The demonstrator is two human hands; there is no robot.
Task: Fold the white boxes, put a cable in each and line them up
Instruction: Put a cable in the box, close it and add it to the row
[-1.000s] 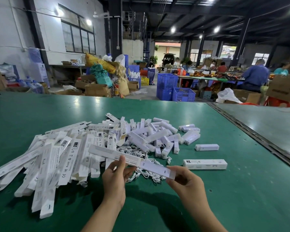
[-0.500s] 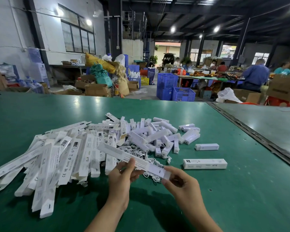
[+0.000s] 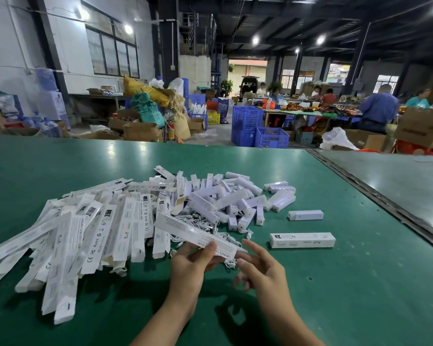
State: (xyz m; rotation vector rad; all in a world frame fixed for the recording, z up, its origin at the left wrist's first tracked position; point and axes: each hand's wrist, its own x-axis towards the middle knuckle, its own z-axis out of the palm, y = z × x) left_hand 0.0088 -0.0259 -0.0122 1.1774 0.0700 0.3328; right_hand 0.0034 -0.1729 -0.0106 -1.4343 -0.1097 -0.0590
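My left hand [image 3: 190, 265] grips a long white box [image 3: 185, 229] near its right end, thumb on top, and holds it slanted above the green table [image 3: 360, 283]. My right hand [image 3: 263, 268] is at that end with its fingers spread, touching the box tip or just off it. A heap of flat unfolded boxes [image 3: 95, 233] fans out to the left. White cables [image 3: 200, 224] lie tangled under the held box. One folded box [image 3: 302, 240] lies on its own to the right.
A pile of short white blocks [image 3: 230, 198] lies behind the cables, with one loose block [image 3: 305, 215] to its right. A metal seam [image 3: 375, 196] divides this table from a second one. Blue crates [image 3: 270, 137], cartons and seated people are beyond the far edge.
The box has slid left and down through my hands, so both now sit at its right end. My right hand has loosened its pinch and spread its fingers.
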